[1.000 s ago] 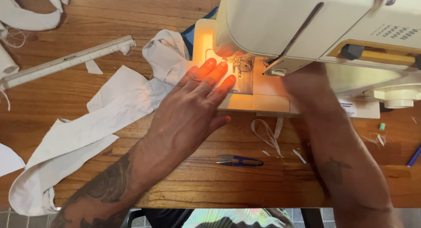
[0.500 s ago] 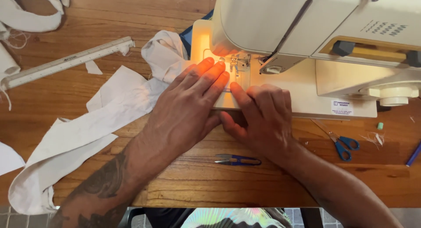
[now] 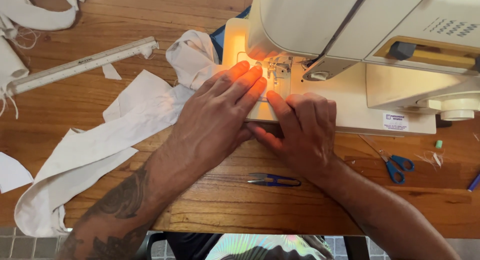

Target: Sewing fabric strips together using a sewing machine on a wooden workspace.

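A cream sewing machine (image 3: 360, 35) stands at the table's far right, its lamp lighting the needle area (image 3: 272, 72). My left hand (image 3: 215, 120) lies flat, fingers together, pressing white cloth (image 3: 115, 135) against the machine bed just left of the needle. My right hand (image 3: 302, 135) rests flat on the bed in front of the needle, forefinger pointing toward it. The two hands touch side by side. The cloth under my fingers is mostly hidden.
A long white ruler (image 3: 80, 65) lies at the far left. Small blue thread snips (image 3: 272, 180) sit near the front edge, blue-handled scissors (image 3: 395, 162) to the right. White fabric scraps (image 3: 12, 172) lie about the wooden table (image 3: 225, 205).
My right hand came down from behind the machine onto the bed beside the left hand. The left hand has stayed pressed on the cloth.
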